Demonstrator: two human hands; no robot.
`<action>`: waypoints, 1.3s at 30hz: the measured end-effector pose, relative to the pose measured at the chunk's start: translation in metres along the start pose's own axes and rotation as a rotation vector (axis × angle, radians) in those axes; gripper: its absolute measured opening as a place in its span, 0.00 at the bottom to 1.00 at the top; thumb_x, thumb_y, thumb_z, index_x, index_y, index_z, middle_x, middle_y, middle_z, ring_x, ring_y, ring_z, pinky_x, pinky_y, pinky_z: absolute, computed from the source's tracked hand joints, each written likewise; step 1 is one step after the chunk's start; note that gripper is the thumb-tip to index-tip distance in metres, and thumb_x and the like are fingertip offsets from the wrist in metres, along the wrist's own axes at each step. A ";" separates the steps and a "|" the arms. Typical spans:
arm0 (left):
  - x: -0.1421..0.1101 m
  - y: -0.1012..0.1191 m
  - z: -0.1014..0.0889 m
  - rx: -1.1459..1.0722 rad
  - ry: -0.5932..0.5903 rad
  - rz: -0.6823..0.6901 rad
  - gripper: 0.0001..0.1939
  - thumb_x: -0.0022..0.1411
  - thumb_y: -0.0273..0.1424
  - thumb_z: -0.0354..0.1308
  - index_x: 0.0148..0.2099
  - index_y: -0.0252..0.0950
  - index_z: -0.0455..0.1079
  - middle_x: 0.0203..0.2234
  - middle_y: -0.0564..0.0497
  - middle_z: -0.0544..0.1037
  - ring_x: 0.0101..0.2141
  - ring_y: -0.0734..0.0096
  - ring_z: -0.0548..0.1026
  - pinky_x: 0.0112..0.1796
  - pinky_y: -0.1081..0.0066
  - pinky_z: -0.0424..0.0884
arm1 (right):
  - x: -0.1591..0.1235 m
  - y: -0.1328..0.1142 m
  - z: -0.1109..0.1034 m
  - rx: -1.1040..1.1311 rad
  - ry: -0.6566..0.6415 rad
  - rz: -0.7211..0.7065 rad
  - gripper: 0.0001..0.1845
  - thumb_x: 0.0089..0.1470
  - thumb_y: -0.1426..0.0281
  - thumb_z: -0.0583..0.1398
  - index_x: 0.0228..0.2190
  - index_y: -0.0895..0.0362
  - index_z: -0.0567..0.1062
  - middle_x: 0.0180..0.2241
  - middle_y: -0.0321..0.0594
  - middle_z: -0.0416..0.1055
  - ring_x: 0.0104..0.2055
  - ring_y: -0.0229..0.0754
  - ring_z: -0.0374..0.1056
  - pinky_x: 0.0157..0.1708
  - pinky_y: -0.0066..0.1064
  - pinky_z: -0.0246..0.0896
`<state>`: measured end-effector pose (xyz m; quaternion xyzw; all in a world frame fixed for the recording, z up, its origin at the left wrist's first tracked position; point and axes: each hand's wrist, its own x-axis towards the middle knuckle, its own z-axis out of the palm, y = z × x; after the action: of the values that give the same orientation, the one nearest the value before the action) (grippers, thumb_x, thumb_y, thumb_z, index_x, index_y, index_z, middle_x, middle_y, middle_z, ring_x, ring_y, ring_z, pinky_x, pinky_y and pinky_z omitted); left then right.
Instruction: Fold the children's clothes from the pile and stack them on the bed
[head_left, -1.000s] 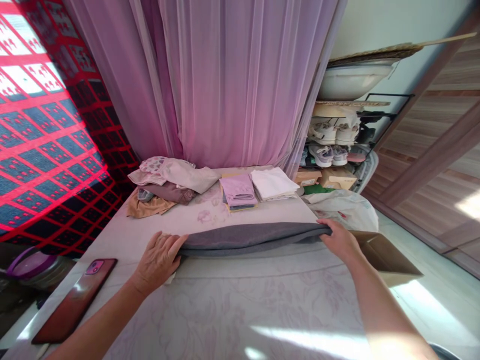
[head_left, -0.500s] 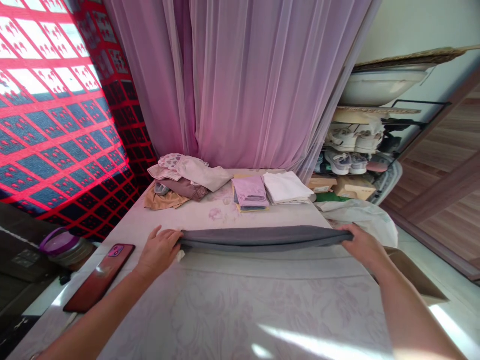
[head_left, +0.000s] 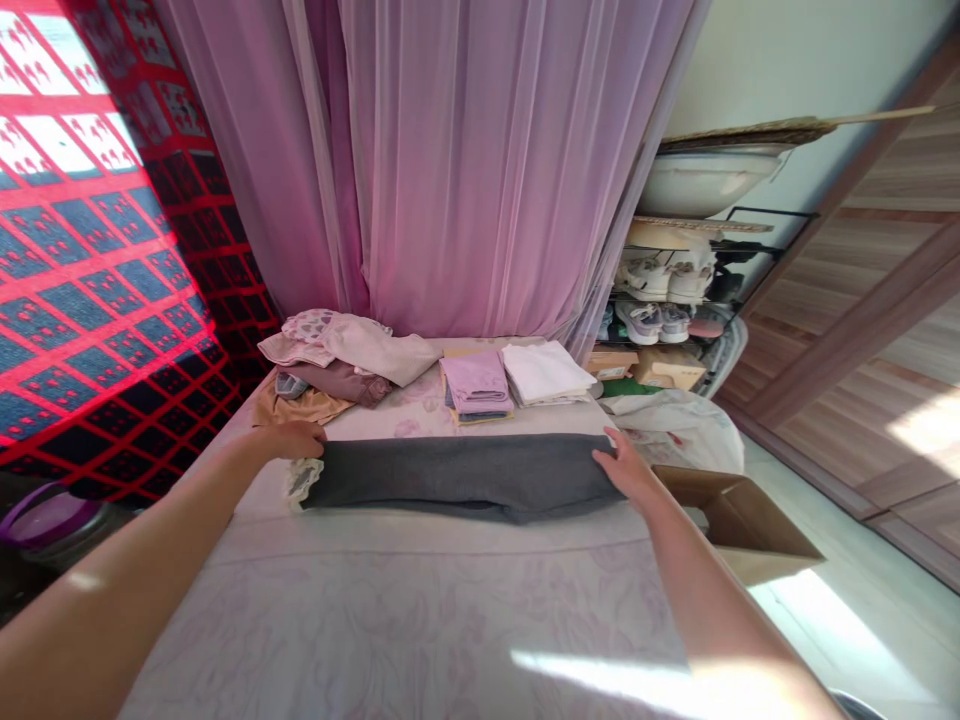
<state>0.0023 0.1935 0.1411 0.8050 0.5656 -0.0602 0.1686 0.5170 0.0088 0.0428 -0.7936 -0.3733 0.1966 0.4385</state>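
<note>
Dark grey pants [head_left: 465, 475], folded lengthwise into a long strip, lie across the patterned tablecloth [head_left: 420, 610]. Cream lace trims their left end. At the upper left corner, my left hand [head_left: 296, 440] is closed with its fingers on the cloth. My right hand [head_left: 626, 468] grips the right end, thumb toward the fabric. Beyond the pants stands a stack of folded cloths with a lilac one [head_left: 476, 382] on top. Beside it is a folded white stack [head_left: 547, 372]. A loose heap of clothes [head_left: 360, 350] in pink, brown and tan sits at the back left.
A purple curtain [head_left: 465, 170] hangs behind the table. To the right are a shoe rack [head_left: 660, 290], a white plastic bag [head_left: 675, 430] and an open cardboard box [head_left: 750, 520]. A purple-lidded container [head_left: 56, 520] stands left of the table. Sunlight crosses the front.
The pants went from a narrow strip stretched between both hands to lying wider and flatter on the table. The lace end now shows. The view has shifted right and my left arm covers the phone's spot.
</note>
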 end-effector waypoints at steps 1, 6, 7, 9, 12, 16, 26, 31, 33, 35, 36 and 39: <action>0.005 0.004 0.005 0.025 0.021 -0.042 0.12 0.36 0.29 0.54 0.28 0.38 0.73 0.27 0.47 0.79 0.32 0.53 0.77 0.34 0.61 0.73 | 0.002 0.004 0.010 -0.041 0.022 -0.006 0.31 0.46 0.67 0.59 0.54 0.55 0.68 0.41 0.44 0.75 0.43 0.49 0.71 0.47 0.40 0.65; -0.007 0.035 0.034 0.197 0.258 -0.125 0.23 0.52 0.26 0.50 0.51 0.32 0.71 0.53 0.32 0.71 0.54 0.39 0.68 0.51 0.47 0.62 | 0.005 0.013 0.020 -0.177 0.043 -0.012 0.28 0.52 0.64 0.56 0.55 0.58 0.67 0.47 0.51 0.74 0.46 0.50 0.72 0.49 0.42 0.63; -0.014 0.047 0.043 0.229 0.332 -0.037 0.22 0.56 0.26 0.48 0.52 0.33 0.71 0.54 0.34 0.71 0.54 0.43 0.67 0.52 0.50 0.60 | 0.002 0.014 0.018 -0.192 0.047 -0.024 0.27 0.54 0.63 0.55 0.55 0.59 0.68 0.49 0.52 0.73 0.47 0.49 0.71 0.50 0.41 0.63; -0.031 0.081 0.067 0.201 0.335 0.146 0.20 0.63 0.30 0.44 0.51 0.36 0.73 0.48 0.39 0.75 0.48 0.51 0.72 0.49 0.55 0.63 | -0.006 0.017 0.015 -0.236 0.073 -0.059 0.27 0.56 0.60 0.54 0.54 0.58 0.69 0.52 0.52 0.71 0.50 0.49 0.70 0.50 0.40 0.62; -0.055 0.142 0.111 0.046 0.192 0.369 0.19 0.67 0.36 0.44 0.45 0.43 0.77 0.41 0.45 0.78 0.42 0.58 0.73 0.45 0.60 0.65 | -0.024 0.022 0.015 -0.310 0.110 -0.079 0.28 0.57 0.57 0.52 0.54 0.57 0.70 0.53 0.52 0.70 0.51 0.51 0.68 0.50 0.40 0.62; -0.070 0.207 0.153 -0.071 0.140 0.364 0.20 0.67 0.38 0.46 0.52 0.42 0.75 0.39 0.42 0.78 0.42 0.58 0.74 0.42 0.60 0.65 | -0.039 0.031 0.019 -0.324 0.127 -0.044 0.29 0.57 0.55 0.51 0.54 0.58 0.70 0.52 0.51 0.71 0.50 0.52 0.68 0.50 0.42 0.62; -0.063 0.248 0.168 -0.420 0.014 -0.016 0.21 0.65 0.41 0.49 0.53 0.38 0.72 0.32 0.42 0.80 0.35 0.59 0.77 0.34 0.66 0.65 | -0.043 0.038 0.024 -0.336 0.141 -0.110 0.31 0.58 0.54 0.48 0.55 0.59 0.68 0.53 0.53 0.69 0.53 0.53 0.66 0.53 0.42 0.58; -0.062 0.255 0.176 -1.167 -0.159 -0.220 0.16 0.62 0.44 0.52 0.44 0.38 0.67 0.19 0.58 0.69 0.15 0.79 0.61 0.21 0.75 0.56 | -0.048 0.029 0.023 -0.339 0.113 -0.074 0.29 0.58 0.57 0.49 0.56 0.59 0.67 0.53 0.52 0.69 0.54 0.53 0.65 0.53 0.42 0.57; -0.066 0.252 0.177 -1.340 -0.202 -0.256 0.18 0.57 0.47 0.57 0.40 0.39 0.65 0.20 0.60 0.68 0.14 0.83 0.57 0.19 0.77 0.51 | -0.050 0.024 0.024 -0.352 0.134 -0.064 0.29 0.59 0.59 0.49 0.56 0.60 0.66 0.54 0.53 0.68 0.54 0.54 0.64 0.53 0.43 0.56; -0.070 0.247 0.177 -1.379 -0.244 -0.232 0.20 0.52 0.49 0.61 0.38 0.39 0.64 0.19 0.61 0.68 0.13 0.85 0.56 0.18 0.78 0.49 | -0.051 0.021 0.025 -0.355 0.146 -0.066 0.28 0.59 0.61 0.49 0.57 0.60 0.65 0.54 0.53 0.68 0.54 0.53 0.64 0.54 0.42 0.55; -0.072 0.245 0.177 -1.364 -0.261 -0.209 0.21 0.50 0.49 0.63 0.37 0.39 0.64 0.18 0.61 0.68 0.13 0.85 0.56 0.18 0.78 0.48 | -0.052 0.021 0.025 -0.352 0.150 -0.071 0.28 0.58 0.62 0.49 0.58 0.60 0.64 0.54 0.53 0.68 0.54 0.53 0.64 0.54 0.42 0.55; -0.076 0.238 0.176 -1.256 -0.280 -0.145 0.21 0.49 0.48 0.63 0.37 0.38 0.66 0.17 0.61 0.69 0.12 0.85 0.56 0.17 0.77 0.48 | -0.052 0.021 0.027 -0.332 0.168 -0.099 0.28 0.58 0.64 0.50 0.58 0.59 0.64 0.54 0.52 0.68 0.54 0.52 0.63 0.53 0.41 0.55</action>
<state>0.2139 -0.0064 0.0465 0.4973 0.5187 0.1667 0.6751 0.4750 -0.0236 0.0101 -0.8493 -0.4010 0.0435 0.3405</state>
